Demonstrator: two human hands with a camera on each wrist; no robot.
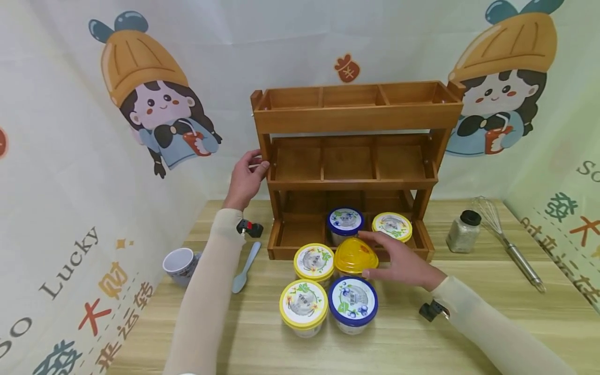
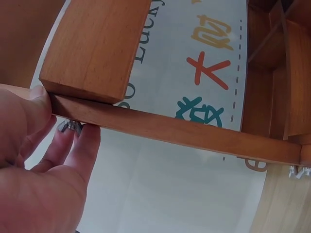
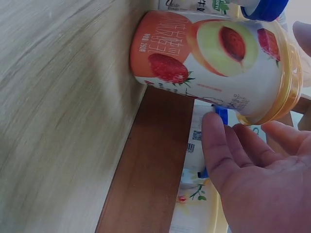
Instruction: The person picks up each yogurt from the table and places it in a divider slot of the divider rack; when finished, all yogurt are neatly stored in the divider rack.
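Rack (image 1: pixel 347 122) of brown wood, three tiers high, stands on a wood-grain table (image 1: pixel 412 333). A person's left hand (image 1: pixel 246 179) is at its left side post. Only the left wrist view shows the grip: thumb and fingers narrowly pinch the wooden edge, fingertips beside a silver wing nut (image 2: pixel 73 126).

The right hand (image 1: pixel 405 260) spans a tub with a domed amber lid (image 1: pixel 356 255), upright on the table just in front of the bottom tier. Its thumb and fingers are spread wide around the lid; whether they touch it, one cannot tell. From the head, the lid is seen mostly from above; the right wrist view adds the tub's side, printed with a halved peach and strawberries.

Inside the bottom tier sit a blue-lidded tub (image 1: pixel 345 221) and a yellow-lidded tub (image 1: pixel 392 227). Two more yellow-lidded tubs and another blue one cluster around the amber lid. The head view alone shows a mug (image 1: pixel 179 264) and pale blue spoon (image 1: pixel 246 268) leftward, a black-capped jar (image 1: pixel 464 232) and whisk (image 1: pixel 511 245) rightward.
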